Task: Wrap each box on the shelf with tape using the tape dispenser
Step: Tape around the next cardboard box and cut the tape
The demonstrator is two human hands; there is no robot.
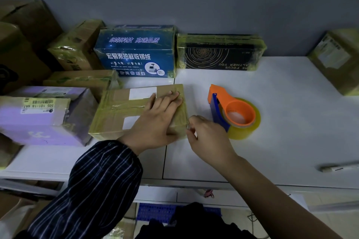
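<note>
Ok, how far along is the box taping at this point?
Done: the blue box, black box and purple box all show yellowish tape sheen. In hand: the left hand presses flat on the brown box, already banded with tape, while the right hand works at its near right corner; the tape dispenser sits idle beside it. Left: the plain cartons at far left show no clear sheen, so probably those.

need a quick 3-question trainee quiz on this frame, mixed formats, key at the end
1. Multiple choice: the left hand lies flat on: A) tape dispenser B) cardboard box C) blue box.
2. True or false: the tape dispenser stands on top of the cardboard box.
3. Short answer: what stands just right of the blue box, against the wall?
Key: 1 B. 2 False, it lies on the white shelf. 3 A black box.
</note>
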